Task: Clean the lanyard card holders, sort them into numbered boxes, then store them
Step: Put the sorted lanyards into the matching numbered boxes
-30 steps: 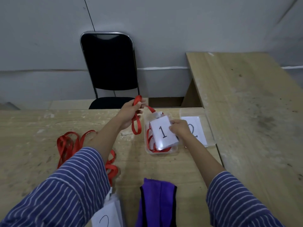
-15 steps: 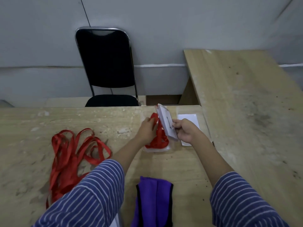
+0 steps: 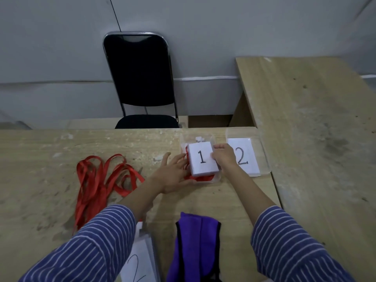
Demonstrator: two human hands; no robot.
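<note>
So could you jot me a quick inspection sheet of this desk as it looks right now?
Surface: worn wooden table, with a second table adjoining on the right.
Job's things: card 1 lies over a red lanyard in a clear box; box 2 holds a card; a card holder sits at the near edge.
Clutter: loose red lanyards; purple cloth.
Hands: left hand flat, fingers straight; right hand pinches card 1.
Cables: nothing seen.
Surroundings: black chair, grey wall.
</note>
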